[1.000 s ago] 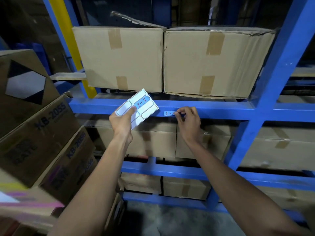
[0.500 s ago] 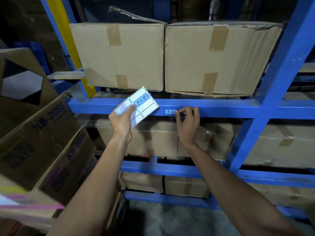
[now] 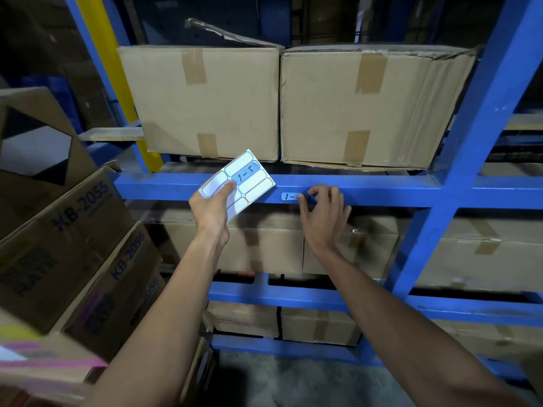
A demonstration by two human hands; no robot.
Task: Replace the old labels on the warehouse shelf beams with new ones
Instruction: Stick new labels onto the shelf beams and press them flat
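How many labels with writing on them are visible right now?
2. One label marked 1-5 sits on the sheet in the left hand; one label on the beam, part-covered by the right hand. Others may be hidden.

Warehouse storage aisle
Blue steel racking (image 3: 367,190) carries taped cardboard cartons (image 3: 367,107) on several levels, more printed cartons (image 3: 73,230) are stacked at the left, and a bare concrete floor (image 3: 293,386) lies below

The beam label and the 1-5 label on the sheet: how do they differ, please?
The beam label is stuck on the beam and level; the 1-5 label sits on the sheet and tilted. The right hand covers one end of the beam label; the 1-5 label shows whole. Both are blue and handwritten.
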